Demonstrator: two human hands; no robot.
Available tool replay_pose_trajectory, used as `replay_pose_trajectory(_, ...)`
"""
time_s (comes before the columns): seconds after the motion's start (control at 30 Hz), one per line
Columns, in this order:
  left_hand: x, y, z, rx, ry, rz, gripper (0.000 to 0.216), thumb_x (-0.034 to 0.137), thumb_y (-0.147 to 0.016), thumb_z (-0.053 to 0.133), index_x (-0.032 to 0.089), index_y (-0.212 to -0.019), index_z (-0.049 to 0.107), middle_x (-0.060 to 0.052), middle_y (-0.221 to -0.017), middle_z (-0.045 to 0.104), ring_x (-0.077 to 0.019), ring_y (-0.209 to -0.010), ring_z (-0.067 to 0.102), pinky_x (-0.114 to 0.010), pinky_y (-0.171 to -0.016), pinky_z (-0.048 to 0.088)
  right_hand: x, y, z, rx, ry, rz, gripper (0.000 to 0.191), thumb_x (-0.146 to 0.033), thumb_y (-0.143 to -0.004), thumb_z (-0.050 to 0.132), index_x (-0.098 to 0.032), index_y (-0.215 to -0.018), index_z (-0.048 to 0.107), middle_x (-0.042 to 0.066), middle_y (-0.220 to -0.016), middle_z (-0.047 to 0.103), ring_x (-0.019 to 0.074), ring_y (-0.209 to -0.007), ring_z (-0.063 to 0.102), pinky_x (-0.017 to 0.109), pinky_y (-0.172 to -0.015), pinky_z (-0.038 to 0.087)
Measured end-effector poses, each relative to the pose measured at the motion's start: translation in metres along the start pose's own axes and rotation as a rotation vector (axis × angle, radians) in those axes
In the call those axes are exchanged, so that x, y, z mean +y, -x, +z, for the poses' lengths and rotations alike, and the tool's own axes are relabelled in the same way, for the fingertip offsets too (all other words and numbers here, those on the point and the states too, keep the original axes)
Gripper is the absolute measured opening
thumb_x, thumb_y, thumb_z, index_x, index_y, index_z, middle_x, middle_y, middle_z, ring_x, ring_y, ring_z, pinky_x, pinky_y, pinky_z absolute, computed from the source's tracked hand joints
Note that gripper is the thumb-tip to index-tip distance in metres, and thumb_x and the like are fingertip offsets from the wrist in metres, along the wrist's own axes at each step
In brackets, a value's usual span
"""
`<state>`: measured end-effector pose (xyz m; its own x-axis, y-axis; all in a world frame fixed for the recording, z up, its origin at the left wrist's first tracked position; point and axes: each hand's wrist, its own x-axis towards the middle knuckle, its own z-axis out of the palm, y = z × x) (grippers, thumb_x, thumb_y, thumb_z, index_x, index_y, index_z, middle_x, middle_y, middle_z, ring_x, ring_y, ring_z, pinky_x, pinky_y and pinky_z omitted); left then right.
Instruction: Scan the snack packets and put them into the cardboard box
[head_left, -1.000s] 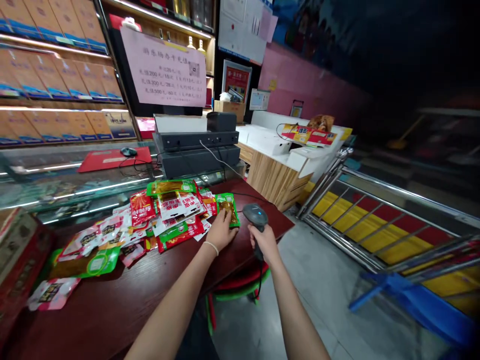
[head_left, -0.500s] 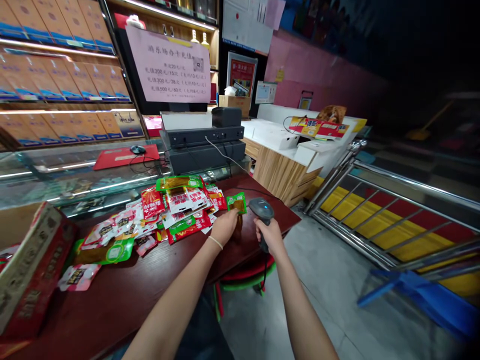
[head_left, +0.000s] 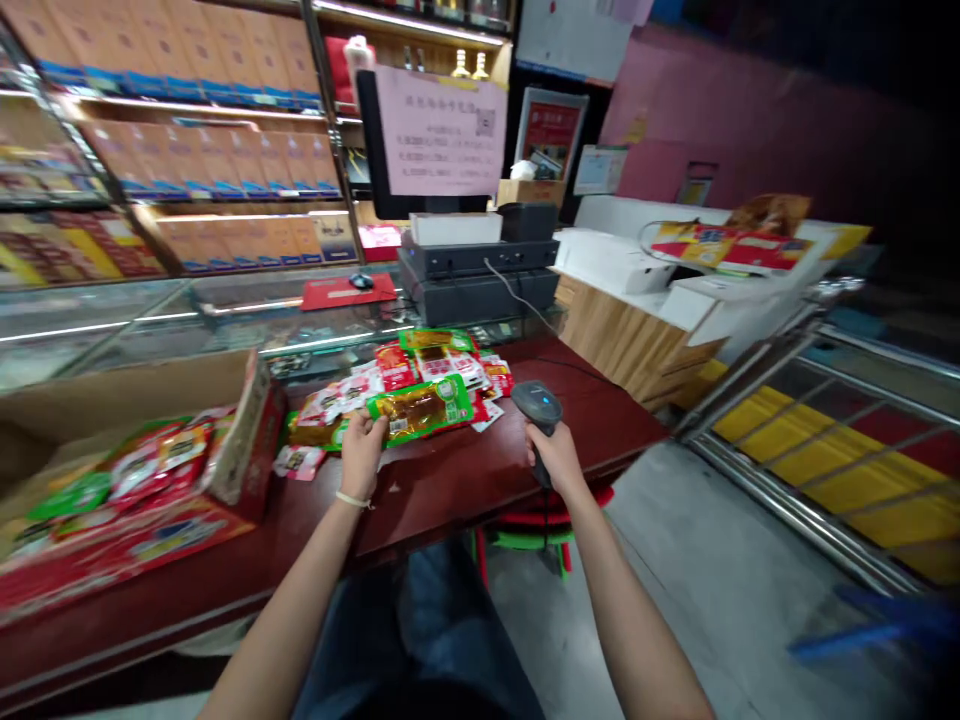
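Note:
My left hand [head_left: 361, 450] is closed on one end of a long green snack packet [head_left: 421, 410], held flat just above the dark red counter [head_left: 450, 490]. My right hand [head_left: 553, 455] grips the handle of a grey barcode scanner [head_left: 537, 405], whose head points toward the packet's right end. Behind the packet lies a heap of several red, white and green snack packets [head_left: 420, 370].
An open cardboard box [head_left: 150, 460] with packets inside stands at the counter's left. A black cash register [head_left: 480, 265] and glass display case [head_left: 150, 320] are behind. A stool [head_left: 540, 530] sits under the counter; steel railing [head_left: 787, 400] is to the right.
My left hand has lifted the green packet and carried it left, away from the heap's right edge. The view has swung left, bringing the cardboard box in. The scanner hand stays put.

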<state>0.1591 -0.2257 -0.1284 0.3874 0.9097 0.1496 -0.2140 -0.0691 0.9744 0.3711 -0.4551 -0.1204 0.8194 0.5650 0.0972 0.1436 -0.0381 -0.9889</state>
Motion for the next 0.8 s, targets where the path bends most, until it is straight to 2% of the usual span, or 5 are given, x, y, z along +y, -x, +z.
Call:
replay_pose_trajectory(0.13, 0.003, 0.006, -0.057, 0.026, 0.087, -0.083, 0.03, 0.031, -0.068, 0.073, 0.018, -0.09, 0.057, 0.003, -0.075, 0.064, -0.0101, -0.06, 0.056, -0.02, -0.058, 0.044, -0.008, 0.018, 0.06, -0.164, -0.022, 0.007, 0.03, -0.041, -0.076, 0.068, -0.02, -0.061, 0.053, -0.004, -0.039, 0.049, 0.0116, -0.032, 0.046, 0.023, -0.037, 0.036)
replay_pose_trajectory(0.27, 0.007, 0.011, -0.089, 0.054, 0.22, -0.192, 0.031, 0.03, -0.07, 0.072, 0.019, -0.097, 0.059, -0.001, -0.093, 0.069, -0.0135, -0.077, 0.065, -0.024, -0.067, 0.053, -0.017, 0.039, 0.106, -0.286, -0.038, 0.006, 0.033, -0.046, -0.075, 0.069, -0.021, -0.061, 0.053, -0.005, -0.039, 0.048, 0.0111, -0.032, 0.044, 0.023, -0.037, 0.035)
replay_pose_trajectory(0.43, 0.011, 0.015, -0.094, 0.043, 0.336, -0.264, 0.037, 0.034, -0.072, 0.076, 0.02, -0.102, 0.059, -0.002, -0.102, 0.069, -0.0164, -0.089, 0.067, -0.03, -0.077, 0.058, -0.018, 0.059, 0.144, -0.378, -0.025, 0.014, 0.032, -0.044, -0.076, 0.069, -0.022, -0.062, 0.051, -0.005, -0.04, 0.048, 0.0109, -0.032, 0.043, 0.024, -0.038, 0.035)
replay_pose_trajectory(0.6, 0.009, 0.015, -0.096, 0.033, 0.372, -0.276, 0.034, 0.035, -0.074, 0.077, 0.021, -0.1, 0.06, -0.002, -0.101, 0.069, -0.0175, -0.093, 0.068, -0.033, -0.079, 0.06, -0.022, 0.076, 0.166, -0.431, 0.011, 0.021, 0.033, -0.045, -0.074, 0.071, -0.023, -0.062, 0.05, -0.005, -0.038, 0.047, 0.0115, -0.033, 0.042, 0.025, -0.038, 0.034)
replay_pose_trajectory(0.8, 0.009, 0.009, -0.097, 0.133, 0.478, -0.138, 0.033, 0.037, -0.08, 0.074, 0.022, -0.104, 0.058, -0.003, -0.11, 0.069, -0.0187, -0.103, 0.067, -0.031, -0.085, 0.058, -0.029, 0.085, 0.173, -0.511, 0.008, 0.003, 0.027, -0.04, -0.072, 0.074, -0.022, -0.083, 0.057, -0.006, -0.046, 0.054, 0.0118, -0.034, 0.044, 0.024, -0.037, 0.037)
